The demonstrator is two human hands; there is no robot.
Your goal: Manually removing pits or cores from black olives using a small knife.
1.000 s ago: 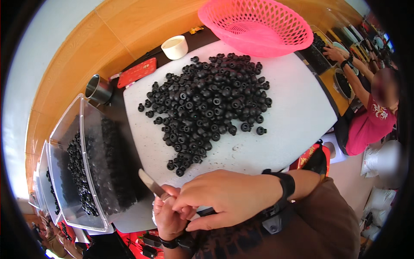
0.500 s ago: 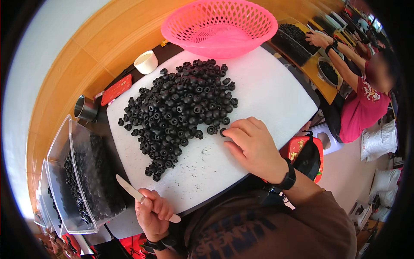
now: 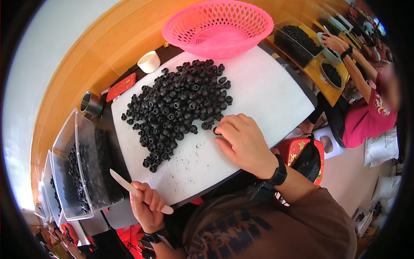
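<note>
The left hand curls its fingers snugly round a knife, beside the near left corner of the white board. Over the board's near right edge, the right hand has its fingers slightly parted at a black piece; I cannot tell whether they grip it. A black heap covers the board's left part.

Hands: two, one left hand and one right hand. Knife: one. White board: one. Pink basket: one. White cup, metal cup and flat red case: one each. Clear bins, at left: at least three, overlapping. Black parts: a great many, too heaped to count. Person in dark red shirt, at right: one.
</note>
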